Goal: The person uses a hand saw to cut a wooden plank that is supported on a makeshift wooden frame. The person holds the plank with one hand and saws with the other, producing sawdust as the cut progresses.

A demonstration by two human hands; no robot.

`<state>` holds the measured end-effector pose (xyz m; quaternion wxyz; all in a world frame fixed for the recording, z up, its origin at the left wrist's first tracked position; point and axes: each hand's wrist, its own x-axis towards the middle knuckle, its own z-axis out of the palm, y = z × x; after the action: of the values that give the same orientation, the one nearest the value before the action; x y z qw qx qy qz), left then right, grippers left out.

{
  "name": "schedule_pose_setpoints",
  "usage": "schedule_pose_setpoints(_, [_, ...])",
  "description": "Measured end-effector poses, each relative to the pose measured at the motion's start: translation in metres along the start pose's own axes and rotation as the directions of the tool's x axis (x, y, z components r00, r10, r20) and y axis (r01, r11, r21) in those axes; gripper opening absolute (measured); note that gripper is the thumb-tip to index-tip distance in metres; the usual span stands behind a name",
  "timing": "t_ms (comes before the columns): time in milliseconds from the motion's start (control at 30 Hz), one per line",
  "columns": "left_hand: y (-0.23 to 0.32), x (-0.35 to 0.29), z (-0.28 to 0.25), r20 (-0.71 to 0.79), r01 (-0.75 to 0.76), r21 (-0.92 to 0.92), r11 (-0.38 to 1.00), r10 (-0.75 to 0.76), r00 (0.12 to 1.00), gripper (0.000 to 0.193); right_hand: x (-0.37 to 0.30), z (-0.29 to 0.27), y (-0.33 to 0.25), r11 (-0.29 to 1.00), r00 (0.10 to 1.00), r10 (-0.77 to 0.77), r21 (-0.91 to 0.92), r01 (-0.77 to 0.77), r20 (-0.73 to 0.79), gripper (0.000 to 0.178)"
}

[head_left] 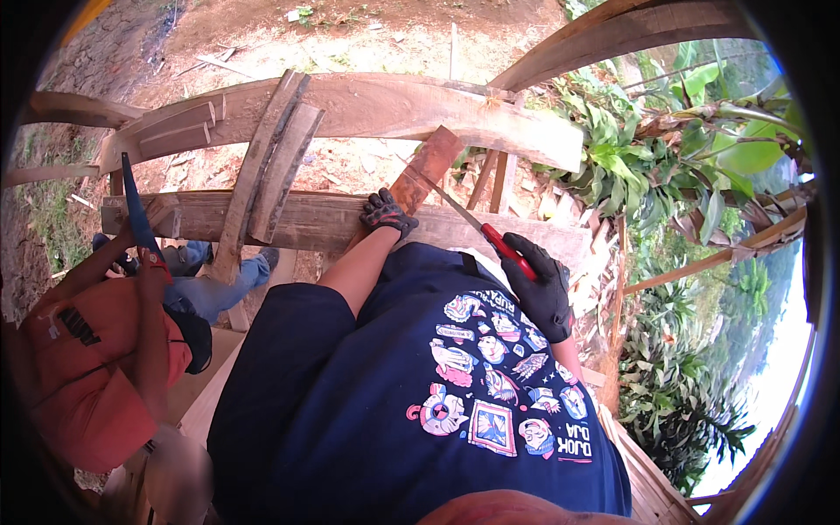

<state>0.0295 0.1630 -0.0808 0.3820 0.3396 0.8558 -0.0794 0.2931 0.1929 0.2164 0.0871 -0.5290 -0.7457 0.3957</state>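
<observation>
Flat wooden plank point(437, 150), left grip point(390, 215) clasping it, right grip point(544, 287) clenching narrow saw point(491, 234)

Left hand point(388, 215) palm-down, forearm point(357, 267) extended; right hand point(539, 287) curled.

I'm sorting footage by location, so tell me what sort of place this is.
Probably an outdoor woodworking spot: a red-handled saw in use, long timber beams and leafy plants alongside.

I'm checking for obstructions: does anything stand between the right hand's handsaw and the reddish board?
Nothing visible: the handsaw in the right hand reaches the reddish board; the left hand rests on the board, not between them.
</observation>
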Motion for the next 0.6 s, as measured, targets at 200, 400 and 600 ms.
schedule_pose_setpoints(200, [-0.011, 0.011, 0.008, -0.021, -0.048, -0.025, 0.999, 0.048, 0.999, 0.116, 0.016, 0.005, 0.0, 0.998, 0.998, 0.031, -0.056, -0.028, 0.059, 0.038])
schedule_pose_setpoints(400, [-0.009, 0.009, -0.002, 0.066, -0.067, -0.023, 0.998, 0.068, 0.995, 0.128, 0.013, -0.014, -0.015, 1.0, 0.996, -0.01, -0.017, 0.012, 0.085, 0.039])
schedule_pose_setpoints(600, [-0.017, 0.011, 0.003, 0.055, -0.135, -0.082, 0.987, 0.14, 0.989, 0.135, 0.009, -0.028, -0.005, 0.994, 0.987, -0.036, -0.093, 0.051, 0.157, 0.045])
